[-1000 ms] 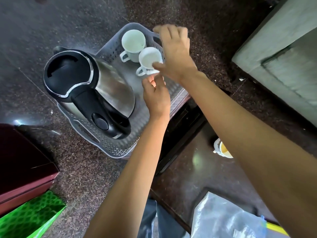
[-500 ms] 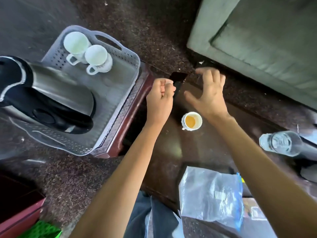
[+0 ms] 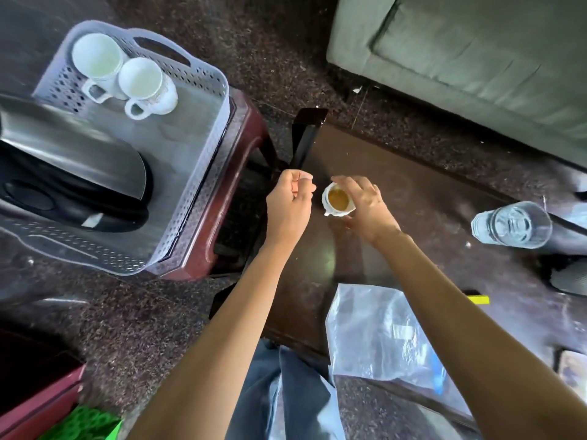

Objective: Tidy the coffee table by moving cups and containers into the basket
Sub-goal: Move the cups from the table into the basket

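Observation:
A small white cup with brown liquid stands on the dark coffee table. My right hand curls round the cup's right side, fingers on its rim and thumb below it. My left hand hovers just left of the cup as a loose fist holding nothing. The grey perforated basket sits on a maroon stool at the left. Two empty white cups stand in its far corner, beside a steel kettle.
A clear glass stands at the table's right. A clear plastic bag lies on the near part of the table. A green sofa is beyond the table. A maroon box and green item sit lower left.
Both hands left the basket, where a white cup now stands, and moved right to the table. My right hand came down and closed round the cup of brown liquid.

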Motion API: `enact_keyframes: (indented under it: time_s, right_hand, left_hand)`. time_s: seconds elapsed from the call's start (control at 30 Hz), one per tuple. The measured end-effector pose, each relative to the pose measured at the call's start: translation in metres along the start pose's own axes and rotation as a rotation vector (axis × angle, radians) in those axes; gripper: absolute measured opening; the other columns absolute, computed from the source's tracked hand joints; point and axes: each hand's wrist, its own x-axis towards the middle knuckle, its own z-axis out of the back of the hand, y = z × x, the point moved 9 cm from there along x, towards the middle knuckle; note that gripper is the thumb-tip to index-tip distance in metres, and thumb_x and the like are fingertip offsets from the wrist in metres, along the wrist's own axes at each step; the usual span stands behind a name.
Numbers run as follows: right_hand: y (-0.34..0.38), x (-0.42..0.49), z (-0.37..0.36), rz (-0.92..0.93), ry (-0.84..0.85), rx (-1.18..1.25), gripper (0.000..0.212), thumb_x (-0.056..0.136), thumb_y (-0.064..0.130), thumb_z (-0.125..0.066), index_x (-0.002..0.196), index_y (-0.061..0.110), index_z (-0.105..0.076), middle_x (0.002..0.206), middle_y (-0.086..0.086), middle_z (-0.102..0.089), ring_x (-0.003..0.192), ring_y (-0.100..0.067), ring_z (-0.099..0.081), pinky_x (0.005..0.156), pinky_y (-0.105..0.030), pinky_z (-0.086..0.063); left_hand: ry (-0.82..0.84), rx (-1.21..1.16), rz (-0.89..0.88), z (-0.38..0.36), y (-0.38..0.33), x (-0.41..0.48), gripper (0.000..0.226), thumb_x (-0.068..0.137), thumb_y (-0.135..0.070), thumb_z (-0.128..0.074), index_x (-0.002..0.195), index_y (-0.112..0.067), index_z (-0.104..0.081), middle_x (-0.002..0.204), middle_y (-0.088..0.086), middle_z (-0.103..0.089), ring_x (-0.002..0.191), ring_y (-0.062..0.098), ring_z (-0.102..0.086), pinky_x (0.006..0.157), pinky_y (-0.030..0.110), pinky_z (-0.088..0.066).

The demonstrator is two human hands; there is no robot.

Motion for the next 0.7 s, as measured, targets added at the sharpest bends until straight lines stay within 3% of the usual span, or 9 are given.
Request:
enact_keyframes:
  time_s: [0.1, 0.23, 0.33, 0.5, 0.6, 0.7]
  right_hand:
    - [0.001, 0.007, 0.001, -0.011, 0.009, -0.03, 0.081, 0.065, 0.005, -0.083, 0.134, 0.027, -0.045, 0.128, -0.006, -0.05, 0.116, -0.032, -0.048, 0.098, -0.042, -0.043]
    - [0.014, 0.011, 0.012, -0.03, 0.054, -0.1, 0.078, 0.064, 0.009, -0.085, 0.13, 0.025, -0.047, 0.119, -0.01, -0.052, 0.108, -0.034, -0.051, 0.083, -0.047, -0.053]
    - [0.043, 0.017, 0.041, -0.004, -0.005, -0.121, 0.074, 0.064, 0.014, -0.086, 0.127, 0.023, -0.049, 0.115, -0.012, -0.054, 0.104, -0.036, -0.054, 0.08, -0.044, -0.052]
    - [0.133, 0.037, 0.113, 0.152, -0.236, -0.033, 0.069, 0.061, 0.017, -0.083, 0.123, 0.019, -0.052, 0.111, -0.013, -0.059, 0.093, -0.034, -0.06, 0.08, -0.04, -0.05]
    - [0.196, 0.056, 0.133, 0.307, -0.292, 0.049, 0.064, 0.06, 0.032, -0.078, 0.118, 0.019, -0.053, 0.105, -0.007, -0.064, 0.091, -0.027, -0.06, 0.081, -0.037, -0.049]
    - [0.252, 0.083, 0.126, 0.463, -0.279, -0.001, 0.066, 0.057, 0.04, -0.071, 0.116, 0.016, -0.054, 0.101, -0.005, -0.067, 0.09, -0.027, -0.062, 0.086, -0.039, -0.047]
  left_hand:
    - [-0.013, -0.011, -0.004, 0.008, -0.001, 0.004, 0.013, 0.095, -0.019, -0.048, 0.097, -0.015, -0.06, 0.085, -0.008, -0.066, 0.093, 0.016, -0.065, 0.079, 0.016, -0.046]
    - [-0.048, -0.029, -0.021, 0.024, -0.012, 0.011, 0.012, 0.096, -0.02, -0.048, 0.097, -0.016, -0.059, 0.085, -0.009, -0.065, 0.092, 0.017, -0.065, 0.081, 0.021, -0.048]
    - [-0.115, -0.044, -0.089, 0.048, -0.032, 0.02, 0.01, 0.095, -0.019, -0.049, 0.096, -0.017, -0.059, 0.086, -0.007, -0.066, 0.088, 0.015, -0.066, 0.083, 0.028, -0.052]
    - [-0.364, -0.106, -0.177, 0.113, -0.068, 0.037, 0.007, 0.095, -0.02, -0.049, 0.097, -0.019, -0.056, 0.091, 0.0, -0.07, 0.084, 0.014, -0.067, 0.082, 0.029, -0.054]
    - [-0.523, -0.216, -0.178, 0.152, -0.072, 0.044, 0.005, 0.091, -0.024, -0.047, 0.092, -0.026, -0.052, 0.091, 0.0, -0.067, 0.082, 0.02, -0.065, 0.081, 0.039, -0.053]
    - [-0.652, -0.24, -0.147, 0.183, -0.065, 0.05, 0.015, 0.091, -0.024, -0.044, 0.099, -0.015, -0.053, 0.1, 0.008, -0.066, 0.091, 0.025, -0.063, 0.082, 0.036, -0.049]
